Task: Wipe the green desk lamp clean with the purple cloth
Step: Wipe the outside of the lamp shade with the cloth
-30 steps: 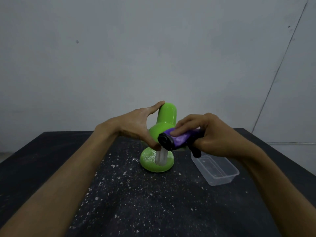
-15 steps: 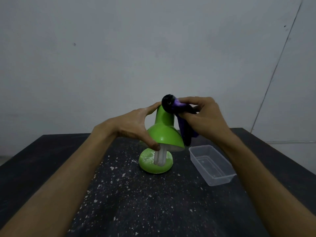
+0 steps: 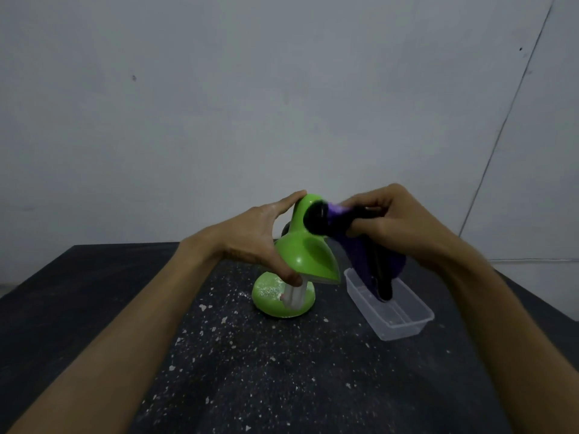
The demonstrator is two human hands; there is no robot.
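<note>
The green desk lamp (image 3: 305, 252) stands in the middle of the dark table, its shade tilted down over a white bulb and a round green base (image 3: 269, 300) speckled with white dust. My left hand (image 3: 257, 238) holds the shade, forefinger on its top and thumb curled under its rim. My right hand (image 3: 388, 220) grips the bunched purple cloth (image 3: 360, 245) and presses its dark end against the upper right side of the shade. A tail of the cloth hangs down below my right hand.
A clear plastic tub (image 3: 404, 321) sits on the table just right of the lamp, under the hanging cloth. White flecks are scattered over the dark tabletop (image 3: 250, 355) in front of the lamp. A grey wall stands behind.
My right hand carried the cloth from the lower front of the shade up to its top, and now presses it slightly lower on the upper right side. My left hand kept its hold.
</note>
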